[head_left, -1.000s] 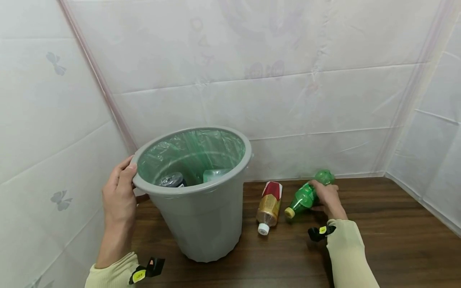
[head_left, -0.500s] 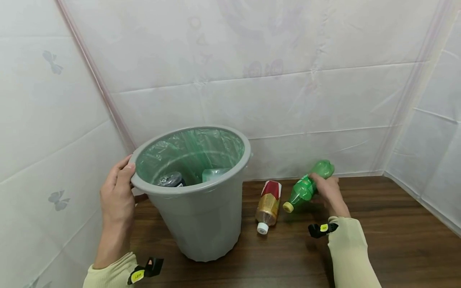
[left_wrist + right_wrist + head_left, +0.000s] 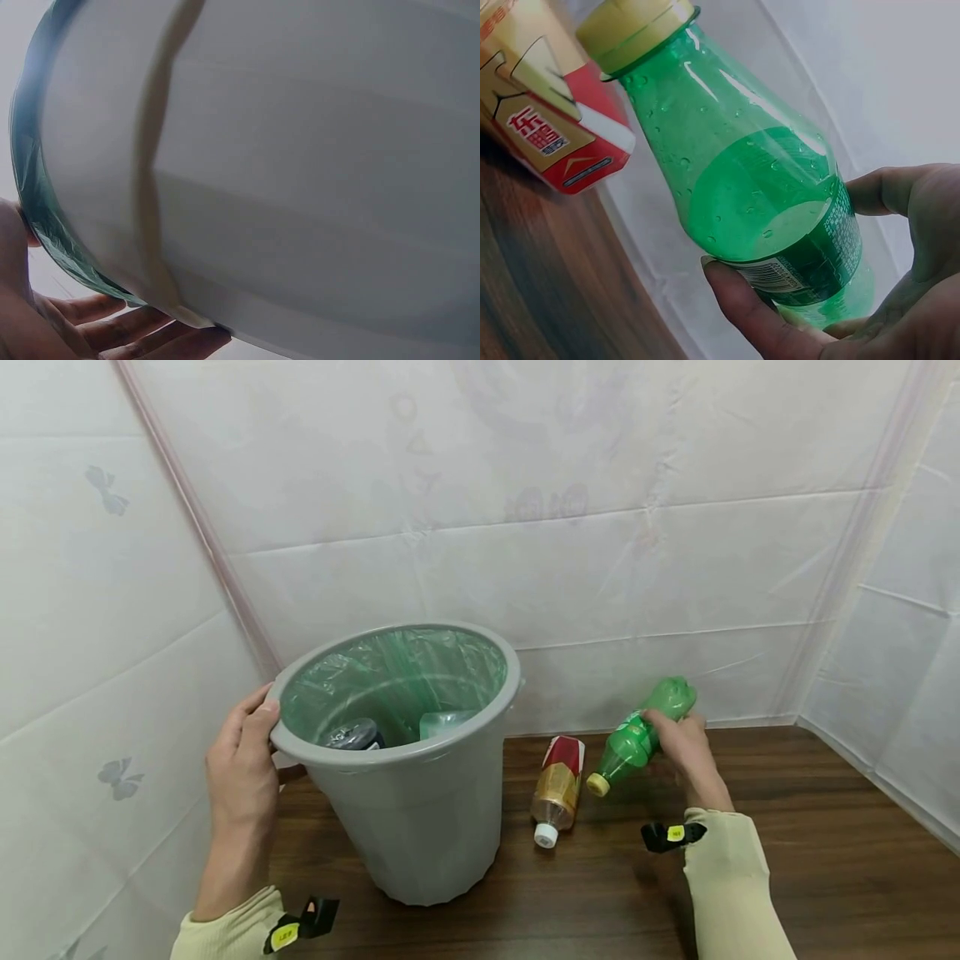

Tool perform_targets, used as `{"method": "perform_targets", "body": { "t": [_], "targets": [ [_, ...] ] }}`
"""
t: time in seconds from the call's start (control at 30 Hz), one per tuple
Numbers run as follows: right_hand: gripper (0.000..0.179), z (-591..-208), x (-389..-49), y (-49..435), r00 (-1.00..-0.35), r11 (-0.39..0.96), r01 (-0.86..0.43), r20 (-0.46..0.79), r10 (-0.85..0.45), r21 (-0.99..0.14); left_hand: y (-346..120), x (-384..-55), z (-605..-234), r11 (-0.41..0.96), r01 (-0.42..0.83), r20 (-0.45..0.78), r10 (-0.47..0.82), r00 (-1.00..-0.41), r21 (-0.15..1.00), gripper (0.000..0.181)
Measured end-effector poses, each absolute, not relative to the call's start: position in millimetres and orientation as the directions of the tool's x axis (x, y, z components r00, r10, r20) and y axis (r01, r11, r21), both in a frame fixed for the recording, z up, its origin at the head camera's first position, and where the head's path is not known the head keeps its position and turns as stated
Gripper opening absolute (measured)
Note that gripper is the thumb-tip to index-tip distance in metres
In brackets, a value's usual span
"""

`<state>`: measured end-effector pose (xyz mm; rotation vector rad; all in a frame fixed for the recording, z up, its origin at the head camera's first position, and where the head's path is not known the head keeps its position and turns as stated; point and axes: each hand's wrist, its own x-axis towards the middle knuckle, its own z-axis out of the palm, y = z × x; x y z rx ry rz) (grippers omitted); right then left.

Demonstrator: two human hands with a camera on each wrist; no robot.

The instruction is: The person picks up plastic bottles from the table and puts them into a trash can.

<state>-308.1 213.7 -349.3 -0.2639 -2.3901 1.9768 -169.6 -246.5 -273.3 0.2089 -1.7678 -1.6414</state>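
Observation:
My left hand (image 3: 243, 768) grips the left rim of a grey trash bin (image 3: 420, 827); in the left wrist view its fingers lie along the bin's outer wall. A green plastic bag lines the bin, and a dark crumpled item and a pale clear one lie inside. At the right, my right hand (image 3: 682, 747) holds a green plastic bottle (image 3: 633, 739) around its label, thumb on one side and fingers on the other. The bottle slants, its yellow cap (image 3: 637, 30) low and toward the bin, its base raised toward the back wall. Droplets cling inside it.
A drink bottle (image 3: 558, 789) with a red and gold label and white cap lies on the dark wooden table (image 3: 585, 902), between bin and green bottle. White sheeting (image 3: 675, 568) walls the table at the back and both sides.
The green bottle has risen from the table in my right hand, its base lifting more than its cap. My left hand keeps its hold on the bin's rim.

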Motion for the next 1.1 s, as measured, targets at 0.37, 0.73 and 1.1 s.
{"method": "perform_targets", "body": {
  "t": [0.37,0.73,1.1],
  "targets": [
    [0.095,-338,-303,208,-0.989,0.185,0.053,-0.026,0.145,-0.981,-247,-169,-273,0.211,0.322,0.384,-0.556,-0.737,0.923,0.043],
    [0.099,-329,-298,202,-0.992,0.177,0.029,-0.007,0.123,-0.984,-248,-169,-273,0.206,0.298,0.362,-0.556,-0.748,0.932,0.044],
    [0.099,-319,-294,189,-0.989,0.220,-0.005,0.038,0.146,-0.975,-247,-168,-273,0.199,0.326,0.381,-0.545,-0.747,0.924,0.043]
  ]
}}
